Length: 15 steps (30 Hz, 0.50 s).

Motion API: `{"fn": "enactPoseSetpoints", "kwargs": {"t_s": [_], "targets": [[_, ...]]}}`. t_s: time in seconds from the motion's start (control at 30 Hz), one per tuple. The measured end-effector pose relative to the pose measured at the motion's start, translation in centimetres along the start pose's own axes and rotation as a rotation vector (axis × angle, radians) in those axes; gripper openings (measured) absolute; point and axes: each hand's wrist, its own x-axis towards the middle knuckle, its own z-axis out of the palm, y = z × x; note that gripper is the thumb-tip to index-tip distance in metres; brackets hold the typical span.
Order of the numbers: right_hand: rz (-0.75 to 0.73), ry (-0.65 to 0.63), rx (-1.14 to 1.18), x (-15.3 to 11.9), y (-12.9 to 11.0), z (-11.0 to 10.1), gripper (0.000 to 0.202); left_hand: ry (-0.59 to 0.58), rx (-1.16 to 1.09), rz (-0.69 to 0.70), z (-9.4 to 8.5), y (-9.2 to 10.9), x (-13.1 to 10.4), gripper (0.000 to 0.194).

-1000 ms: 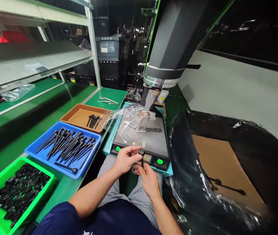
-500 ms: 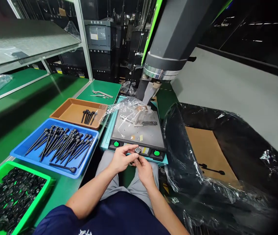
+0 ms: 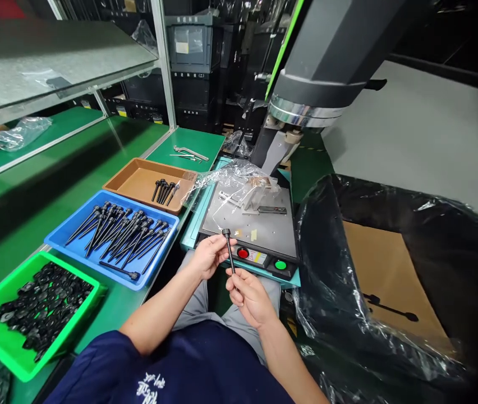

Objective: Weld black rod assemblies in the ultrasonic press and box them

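A slim black pin with a round head (image 3: 229,250) stands nearly upright in front of the machine's control strip. My left hand (image 3: 210,253) pinches its upper shaft and my right hand (image 3: 251,297) grips its lower end. Both hands hover above my lap, just short of the red button (image 3: 243,253) and green button (image 3: 280,265) on the machine base (image 3: 251,227). To the left lie a blue tray (image 3: 113,236) with several similar black pins, a brown tray (image 3: 151,184) with a few more, and a green tray (image 3: 32,309) full of small black parts.
The press head (image 3: 306,109) hangs over the metal plate, with crumpled clear plastic (image 3: 230,182) at the plate's back edge. A cardboard box lined with a black bag (image 3: 390,269) stands to the right, holding a pin. Metal tools (image 3: 188,153) lie on the green bench; shelving stands at left.
The pin has gone from head-on between my fingers to upright, with my right hand now lower on its shaft. The view has shifted slightly, and a red button now shows where my hands were.
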Motion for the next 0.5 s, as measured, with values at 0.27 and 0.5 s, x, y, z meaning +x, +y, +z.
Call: {"fn": "enactPoseSetpoints", "kwargs": {"t_s": [0.27,0.5], "targets": [[0.051,-0.057,0.041,0.4,-0.4,-0.5,0.043,0.020,0.035,0.025,-0.3,-0.2,-0.4,0.026],[0.035,-0.109,-0.017,0.6,-0.1,-0.9,0.038,0.024,0.168,0.106,0.1,-0.1,-1.5,0.037]]}}
